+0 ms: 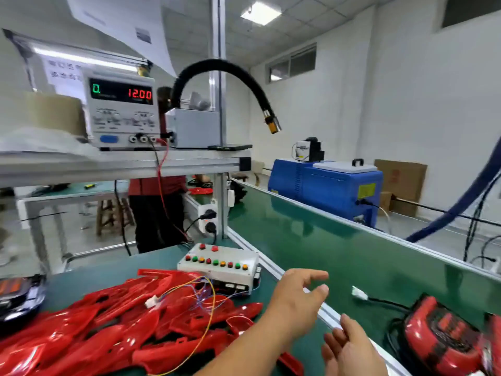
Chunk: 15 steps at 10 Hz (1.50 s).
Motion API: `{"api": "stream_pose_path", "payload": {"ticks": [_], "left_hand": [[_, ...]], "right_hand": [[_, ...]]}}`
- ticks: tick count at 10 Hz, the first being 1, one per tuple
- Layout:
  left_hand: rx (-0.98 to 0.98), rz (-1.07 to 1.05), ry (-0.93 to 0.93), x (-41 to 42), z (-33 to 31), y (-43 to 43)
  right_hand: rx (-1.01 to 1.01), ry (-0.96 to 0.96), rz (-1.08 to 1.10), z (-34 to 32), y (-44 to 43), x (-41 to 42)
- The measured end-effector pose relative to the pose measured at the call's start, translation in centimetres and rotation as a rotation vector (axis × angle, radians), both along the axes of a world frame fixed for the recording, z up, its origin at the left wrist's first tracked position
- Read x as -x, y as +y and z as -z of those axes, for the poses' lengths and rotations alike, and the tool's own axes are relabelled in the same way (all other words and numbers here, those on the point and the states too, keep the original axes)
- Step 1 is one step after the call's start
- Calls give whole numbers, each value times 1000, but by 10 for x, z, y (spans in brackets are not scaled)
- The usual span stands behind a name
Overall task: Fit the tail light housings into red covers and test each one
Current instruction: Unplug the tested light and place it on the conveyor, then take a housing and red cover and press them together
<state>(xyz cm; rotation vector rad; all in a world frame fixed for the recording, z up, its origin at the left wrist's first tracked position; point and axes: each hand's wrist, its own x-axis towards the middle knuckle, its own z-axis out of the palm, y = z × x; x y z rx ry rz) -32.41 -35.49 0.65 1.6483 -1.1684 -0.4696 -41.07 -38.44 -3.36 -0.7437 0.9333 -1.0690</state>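
left hand (296,297) hovers over the belt (339,253) edge, fingers loosely spread, holding nothing; right hand (349,348) open, empty, near the tail light (439,337).

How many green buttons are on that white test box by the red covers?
3, all in the near row of the white plastic test box: round green push buttons second from left, in the middle and second from right. None looks hidden.

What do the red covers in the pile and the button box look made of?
The red covers: glossy moulded plastic, judging by bright highlights and thin curved edges. The button box: matte white casing, painted metal or plastic; cannot tell which.
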Motion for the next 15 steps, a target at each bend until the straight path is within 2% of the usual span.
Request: {"api": "stream_pose_path", "payload": {"ticks": [2,3,4,6,7,9,10,12,13,14,15], "left_hand": [[68,-281,25,-73,-1,130],[78,-431,39,-99,3,184],[100,-573,26,-125,9,233],[120,-871,18,-177,31,314],[142,-997,3,-201,41,335],[73,-1099,-47,-233,64,344],[48,-1084,-110,-236,68,335],[-5,-1080,-252,-240,75,330],[-6,-1099,-249,-243,75,332],[23,-1117,-242,-245,73,334],[47,-1118,-223,-246,73,335]], "right_hand": [[111,-16,-264,-8,70,-106],[142,-73,-515,-13,120,-150],[213,0,-709,-22,167,-182],[209,121,-780,-18,235,-249],[331,267,-821,-14,245,-279],[598,465,-872,-19,249,-340],[893,824,-950,-25,257,-362],[823,835,-1040,-16,261,-410],[868,909,-1109,-8,262,-420],[866,1003,-1083,-5,271,-422],[760,898,-1078,-3,266,-424]]}}
